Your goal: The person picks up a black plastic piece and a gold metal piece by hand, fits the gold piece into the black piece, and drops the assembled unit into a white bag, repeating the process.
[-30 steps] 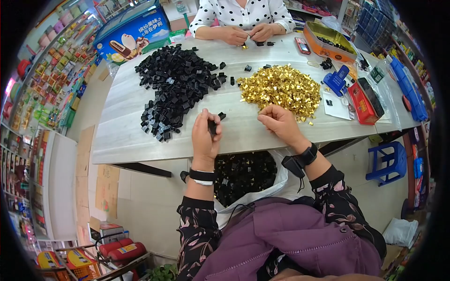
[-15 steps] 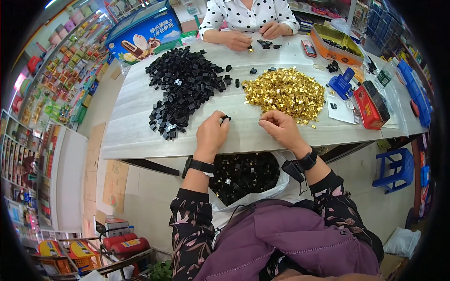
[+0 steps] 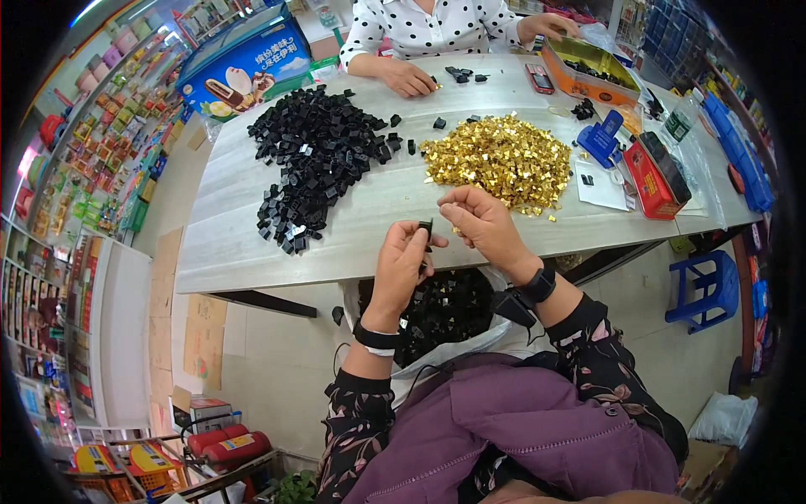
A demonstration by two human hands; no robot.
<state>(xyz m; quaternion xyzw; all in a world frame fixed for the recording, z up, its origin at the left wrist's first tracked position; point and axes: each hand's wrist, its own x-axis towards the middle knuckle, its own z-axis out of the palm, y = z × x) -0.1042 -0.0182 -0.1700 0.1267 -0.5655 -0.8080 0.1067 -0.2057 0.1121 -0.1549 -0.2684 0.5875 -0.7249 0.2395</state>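
Observation:
My left hand (image 3: 403, 267) pinches a small black plastic piece (image 3: 426, 227) upright between thumb and fingers, above the table's front edge. Close beside it on the right, my right hand (image 3: 483, 223) has its fingers closed on a small gold piece (image 3: 456, 230), only partly visible at the fingertips. A large pile of black plastic pieces (image 3: 315, 151) lies to the left on the pale table (image 3: 218, 227). Just beyond my right hand spreads a heap of shiny gold pieces (image 3: 499, 160). Below the table edge, an open white sack (image 3: 495, 336) holds black pieces with gold bits.
Across the table a person in a dotted shirt (image 3: 428, 29) has one hand by a few black pieces, the other at an open tin (image 3: 588, 80). A phone (image 3: 539, 79), blue clip (image 3: 601, 139), red box (image 3: 657, 178) and bottle (image 3: 683, 116) stand at right.
Both my hands have come closer together, with the black piece lifted into view and a gold bit at my right fingertips. The other person's hand has moved to the tin.

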